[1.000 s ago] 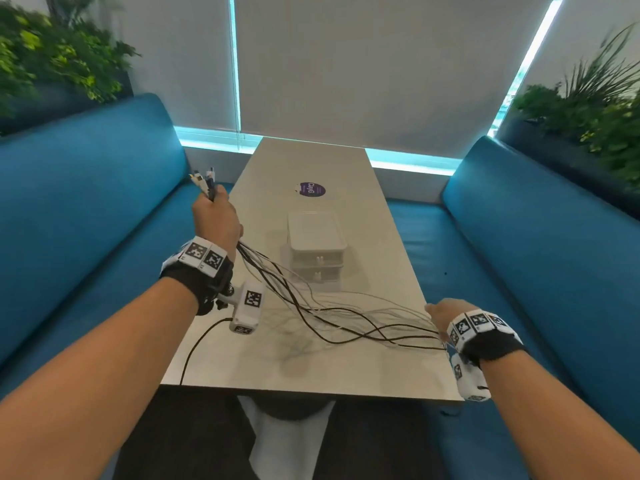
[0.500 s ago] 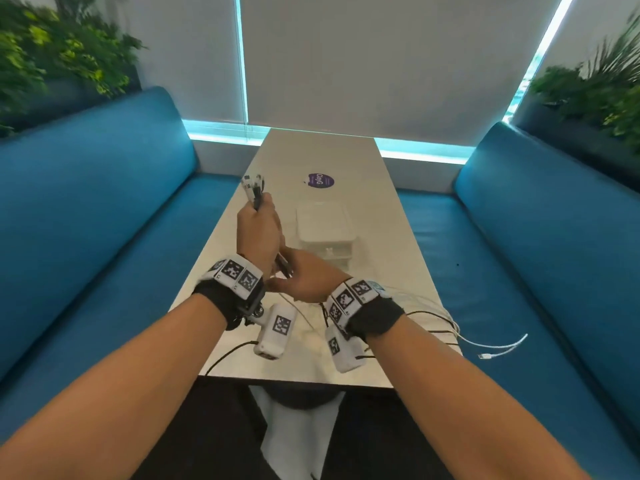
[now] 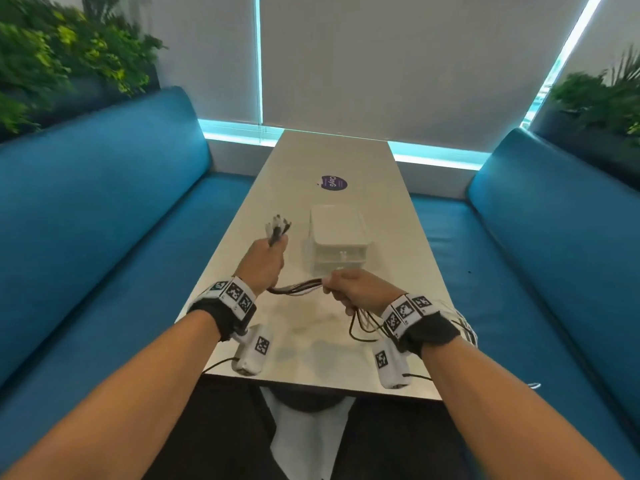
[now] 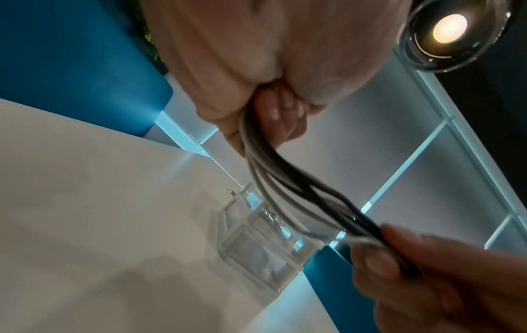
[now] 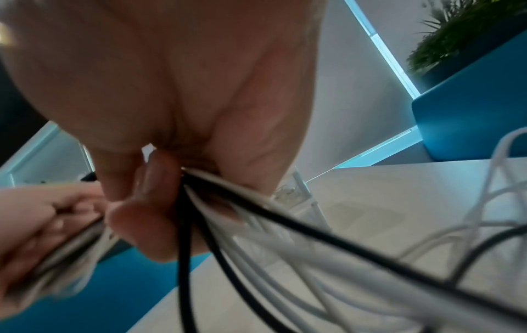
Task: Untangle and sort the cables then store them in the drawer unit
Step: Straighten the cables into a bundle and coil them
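Note:
A bundle of black and white cables (image 3: 298, 288) stretches between both hands above the near part of the table (image 3: 311, 341). My left hand (image 3: 265, 261) grips the bundle near its plug ends (image 3: 277, 226), which stick up out of the fist; the left wrist view shows the cables (image 4: 285, 175) leaving that fist. My right hand (image 3: 349, 289) grips the same bundle a short way along, and the cables (image 5: 256, 214) fan out loose behind it over the table's right edge. The clear plastic drawer unit (image 3: 337, 242) stands just beyond the hands, its drawers closed.
A purple round sticker (image 3: 331, 182) lies farther up the table. Blue benches (image 3: 104, 237) run along both sides, with plants behind them. One white cable end (image 3: 535, 386) hangs off the right side over the right bench.
My right hand came from the table's right edge to the left hand, then slid right along the bundle. The left hand moved inward and forward with the plug ends.

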